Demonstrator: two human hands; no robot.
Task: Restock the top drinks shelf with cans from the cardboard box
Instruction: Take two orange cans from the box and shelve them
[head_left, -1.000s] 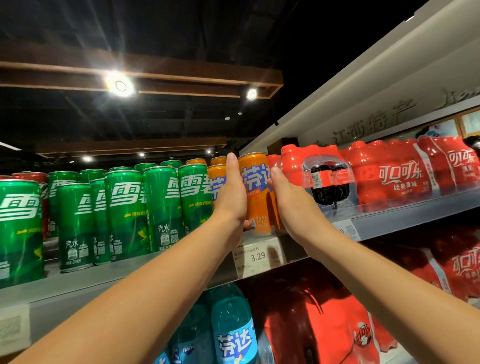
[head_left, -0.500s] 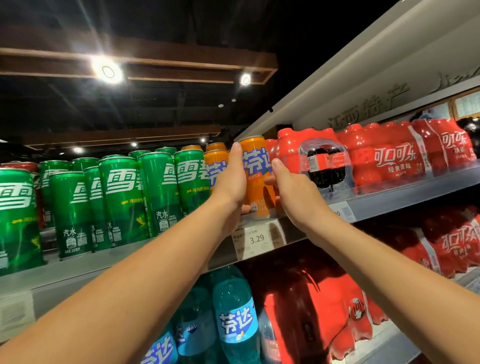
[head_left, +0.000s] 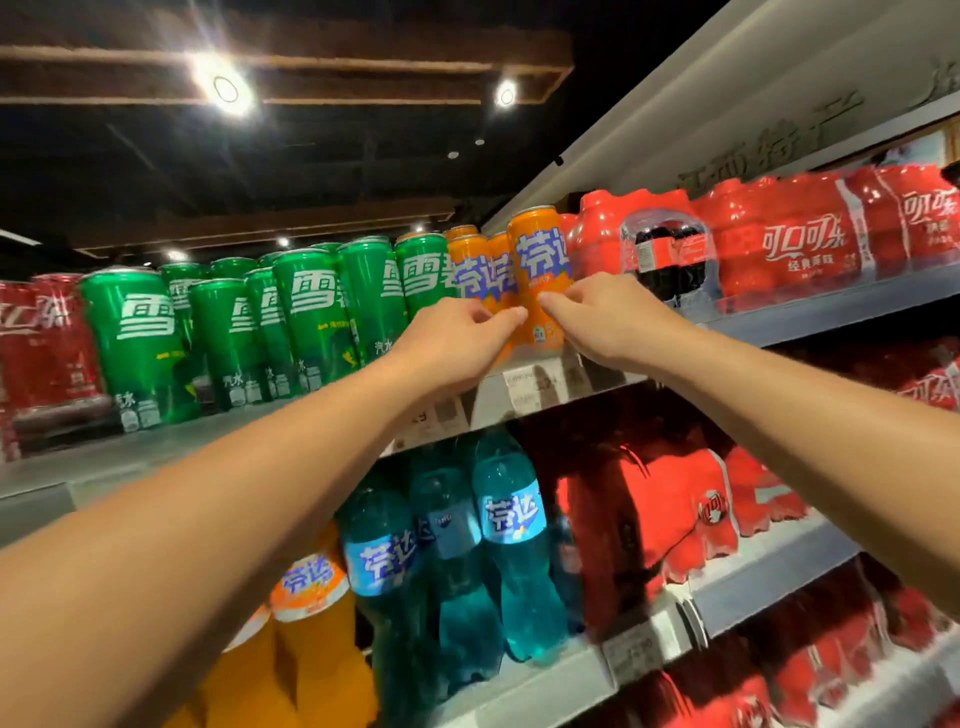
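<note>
**A:** So, where do the hands sit?

**B:** The left hand (head_left: 457, 343) and right hand (head_left: 613, 322) both have bent fingers. Their tips almost meet low on the face of the orange can (head_left: 540, 260). Neither hand wraps round it, and I cannot tell whether they pinch it or only touch it.

**A:** And the can itself?

**B:** It's at the front edge of the top shelf (head_left: 831, 306). A second orange can (head_left: 470, 265) is just beside it on the left and the red bottle pack (head_left: 779, 244) is close on the right. The green cans (head_left: 311, 301) run further left.

**A:** How does it stand?

**B:** Upright, with its long axis vertical, lid up and label facing the aisle.

**A:** Any advice?

**B:** I judge this to be the squaring-up. Nudge it near the base with light fingertips, because a tall, slim can tips easily. Keep the label facing out and the base fully on the shelf, level with its neighbour.
</note>
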